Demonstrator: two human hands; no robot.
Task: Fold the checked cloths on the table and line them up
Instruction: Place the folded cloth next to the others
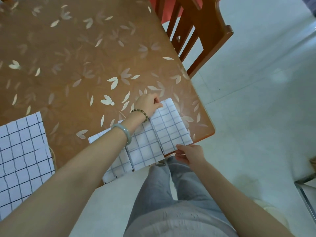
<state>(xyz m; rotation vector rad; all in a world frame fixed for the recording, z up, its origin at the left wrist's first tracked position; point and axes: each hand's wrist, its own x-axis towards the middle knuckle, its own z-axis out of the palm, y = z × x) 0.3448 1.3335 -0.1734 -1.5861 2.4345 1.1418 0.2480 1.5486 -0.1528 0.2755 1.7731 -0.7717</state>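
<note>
Three folded white checked cloths lie side by side near the table's front right corner. My left hand [150, 103] pinches the far left corner of the rightmost folded cloth [171, 125]. My right hand [189, 153] grips that same cloth's near edge at the table's rim. The middle folded cloth [145, 149] touches it on the left. My left forearm partly hides the leftmost folded cloth [116, 166], whose near end hangs over the table edge. A larger unfolded checked cloth [22, 156] with darker lines lies flat at the left.
The brown table [85, 57] has a leaf pattern. A wooden chair [196, 31] stands at its right side. Pale floor tiles [256, 100] spread to the right. My legs are below the table edge. A metal frame [307, 199] shows at the far right.
</note>
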